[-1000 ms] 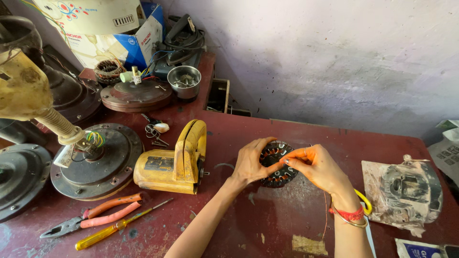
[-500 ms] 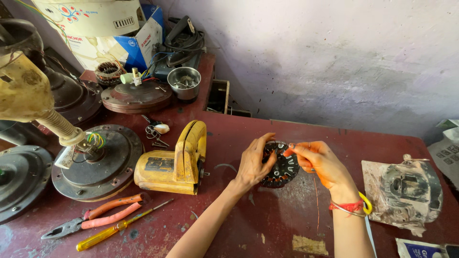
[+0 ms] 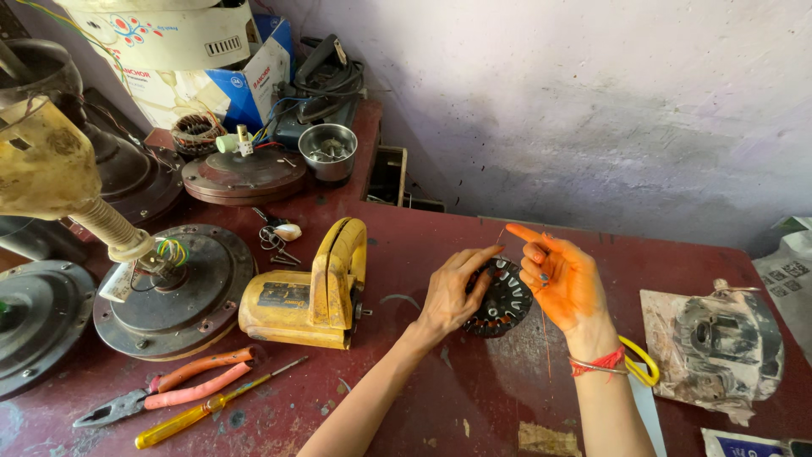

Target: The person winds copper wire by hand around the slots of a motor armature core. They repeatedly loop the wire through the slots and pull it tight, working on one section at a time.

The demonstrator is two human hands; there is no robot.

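Maroon-painted wood forms the desk [image 3: 440,245], and places here are told from the round black slotted stator core [image 3: 506,298] that stands near its middle, tipped up on edge.

Far to the left of the core lie dark round metal fan motor housings [image 3: 173,292], one with coloured wires sticking out of its hub. Below them, still left of the core, rest pliers with pinkish-red handles [image 3: 169,396] and a thin yellow-handled screwdriver [image 3: 211,413], side by side and flat, probably laid within easy reach. Just left of the core sits a yellow hand-cranked winding machine [image 3: 309,292], and up-left of it a small steel bowl [image 3: 328,151] that seems to keep small parts together.

The left hand [image 3: 452,292] touches the core's left side, fingers spread over its rim in a loose grip; it looks to be propping the core upright so that the slots face the person. The right hand [image 3: 562,279], stained orange, is touching the core's right edge; its forefinger points up-left, and its other fingers pinch a thin copper wire [image 3: 545,347] in a narrow grip, the strand hanging down taut, likely to stop it kinking.

Right of the core, well apart, lies a grimy grey metal casing [image 3: 719,338] on torn paper.
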